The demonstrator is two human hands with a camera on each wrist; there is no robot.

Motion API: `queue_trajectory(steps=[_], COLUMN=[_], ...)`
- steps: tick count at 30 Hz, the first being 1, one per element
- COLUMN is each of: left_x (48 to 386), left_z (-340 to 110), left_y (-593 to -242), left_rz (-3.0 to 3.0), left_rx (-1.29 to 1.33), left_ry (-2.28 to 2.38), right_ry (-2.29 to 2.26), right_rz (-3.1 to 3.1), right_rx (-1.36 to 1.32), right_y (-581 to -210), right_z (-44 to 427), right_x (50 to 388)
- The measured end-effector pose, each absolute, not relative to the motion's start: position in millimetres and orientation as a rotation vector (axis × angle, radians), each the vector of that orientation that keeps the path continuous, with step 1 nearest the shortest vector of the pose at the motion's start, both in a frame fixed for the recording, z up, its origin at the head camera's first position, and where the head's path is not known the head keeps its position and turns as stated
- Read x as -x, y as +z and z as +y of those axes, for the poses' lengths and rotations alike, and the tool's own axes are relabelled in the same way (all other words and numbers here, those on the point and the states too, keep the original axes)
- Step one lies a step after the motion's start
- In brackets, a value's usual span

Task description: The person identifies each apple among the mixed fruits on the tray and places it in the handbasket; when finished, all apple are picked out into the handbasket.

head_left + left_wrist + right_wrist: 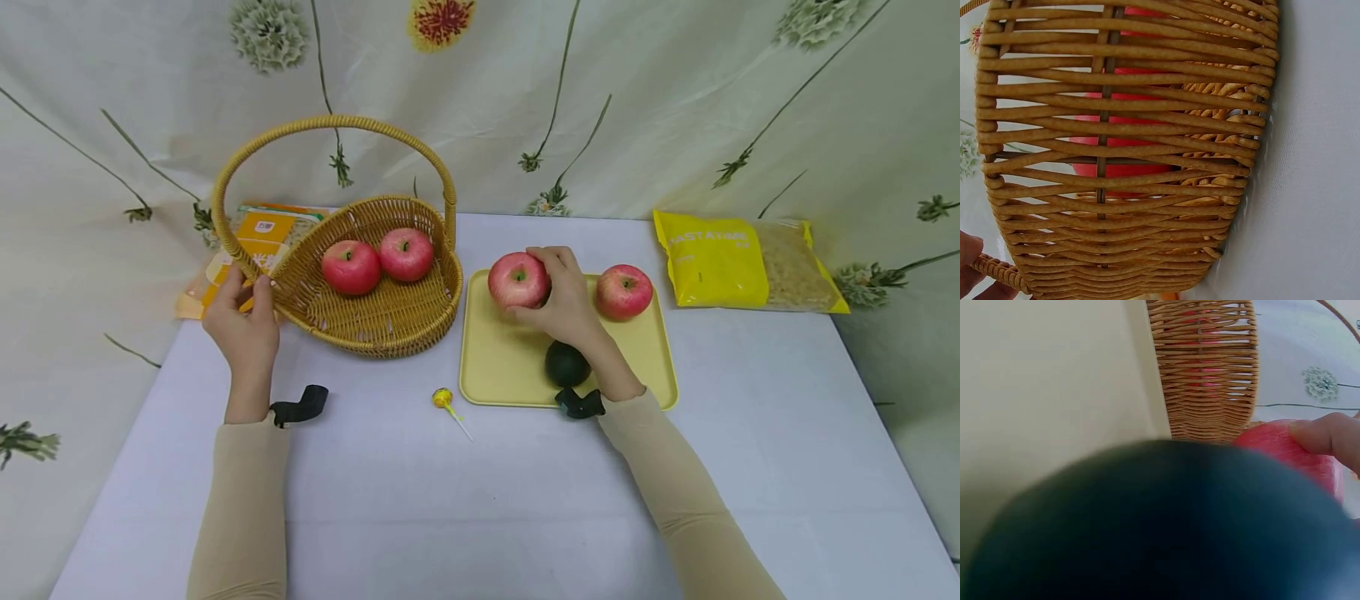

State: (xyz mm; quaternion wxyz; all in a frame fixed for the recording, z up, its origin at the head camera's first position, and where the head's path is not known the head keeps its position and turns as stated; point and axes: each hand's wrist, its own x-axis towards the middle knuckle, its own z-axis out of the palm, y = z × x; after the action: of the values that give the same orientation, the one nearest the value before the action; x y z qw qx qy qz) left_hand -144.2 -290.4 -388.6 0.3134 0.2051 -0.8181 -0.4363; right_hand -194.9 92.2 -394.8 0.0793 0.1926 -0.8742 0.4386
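Note:
My left hand (243, 325) holds the lower left end of the handle of a brown wicker basket (367, 342). Two red apples lie inside the basket, one left apple (351, 267) and one right apple (406, 254); the left wrist view shows red through the weave (1129, 170). Over the left part of a yellow tray (495, 375), my right hand (564, 300) grips another red apple (517, 281), thumb and fingers around its right side. A further apple (623, 292) sits at the tray's right. Below the right hand lies a dark green round fruit (567, 364), large and blurred in the right wrist view.
A yellow-wrapped lollipop (443, 398) lies in front, between basket and tray. Behind the basket's left side is an orange package (264, 237). At the back right lies a yellow pasta bag (720, 262). A flowered cloth (480, 100) hangs behind the white table (465, 517).

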Motion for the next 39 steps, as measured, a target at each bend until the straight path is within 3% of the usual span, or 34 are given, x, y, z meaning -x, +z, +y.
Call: queue_trajectory(steps=[21, 39], left_x=[145.7, 143.2], left_z=[-289.2, -290.5], left_y=[-388.6, -388.5], left_rz=[-2.154, -2.157], left_rx=[-0.534, -0.532], left_ry=[-1.176, -1.175], right_ry=[1.509, 1.707], right_rz=[-2.534, -2.476], right_rx=[-0.561, -0.640], right_y=[-355.2, -344.0], right_z=[97.4, 66.9], right_x=[174.7, 177.1])
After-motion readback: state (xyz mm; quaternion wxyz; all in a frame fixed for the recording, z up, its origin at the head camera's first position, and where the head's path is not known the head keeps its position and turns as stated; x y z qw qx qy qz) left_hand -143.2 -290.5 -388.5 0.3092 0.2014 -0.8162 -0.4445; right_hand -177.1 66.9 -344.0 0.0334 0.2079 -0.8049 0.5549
